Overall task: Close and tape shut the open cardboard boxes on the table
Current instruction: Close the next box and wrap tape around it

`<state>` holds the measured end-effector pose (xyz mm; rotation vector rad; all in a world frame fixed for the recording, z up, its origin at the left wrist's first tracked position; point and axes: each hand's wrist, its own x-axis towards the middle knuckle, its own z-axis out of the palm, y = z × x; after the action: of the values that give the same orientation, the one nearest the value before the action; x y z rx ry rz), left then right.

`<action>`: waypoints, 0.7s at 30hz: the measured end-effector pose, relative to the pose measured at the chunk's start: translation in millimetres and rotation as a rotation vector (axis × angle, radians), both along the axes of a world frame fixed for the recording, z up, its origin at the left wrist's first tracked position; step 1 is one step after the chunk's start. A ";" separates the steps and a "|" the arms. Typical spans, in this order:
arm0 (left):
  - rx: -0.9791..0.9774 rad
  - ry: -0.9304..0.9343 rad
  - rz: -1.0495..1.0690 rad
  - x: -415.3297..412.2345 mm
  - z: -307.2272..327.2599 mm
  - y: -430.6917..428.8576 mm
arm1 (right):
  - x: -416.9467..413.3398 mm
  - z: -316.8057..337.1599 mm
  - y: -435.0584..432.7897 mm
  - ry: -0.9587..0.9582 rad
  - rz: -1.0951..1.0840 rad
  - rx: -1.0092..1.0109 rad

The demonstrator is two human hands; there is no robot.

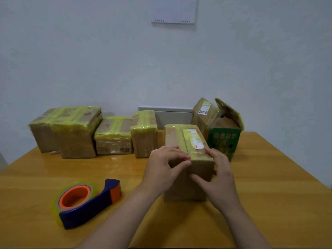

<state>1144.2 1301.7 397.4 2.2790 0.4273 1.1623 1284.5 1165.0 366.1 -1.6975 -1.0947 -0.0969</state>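
Tape (186, 141) is being smoothed over the near end of the brown box (185, 187) sitting on the table (269, 177): left hand (161, 164) pinching its top edge, right hand (219, 173) clasping the corner, thumb pressing the front. Rubbing firmly downward is looking wise; the green box (224, 141) behind is gaping open.

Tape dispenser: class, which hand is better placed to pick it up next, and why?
Left. The tape dispenser lies on the table left of the box, on the same side as the left hand. The right hand holds the box's right edge and would probably have to reach across the left hand.
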 end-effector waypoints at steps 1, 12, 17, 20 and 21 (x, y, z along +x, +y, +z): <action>0.013 0.036 0.010 2.8 1.9 4.3 | 1.4 -4.1 5.3 0.046 0.001 -0.014; 0.683 0.776 0.270 32.3 39.8 74.6 | 36.5 -5.3 90.6 0.054 -0.017 -0.067; 0.584 0.911 0.272 60.3 57.7 109.0 | 59.8 -3.3 123.6 0.054 0.005 -0.118; 0.372 0.882 0.227 73.4 53.5 126.6 | 68.1 -4.3 139.4 0.070 0.023 -0.099; 0.348 0.872 0.228 76.8 51.7 130.0 | 70.8 -5.3 142.7 0.070 0.028 -0.095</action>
<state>1221.0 1431.7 449.1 3.0399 0.8700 0.2659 1355.3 1307.8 360.8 -1.7560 -1.0848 0.0325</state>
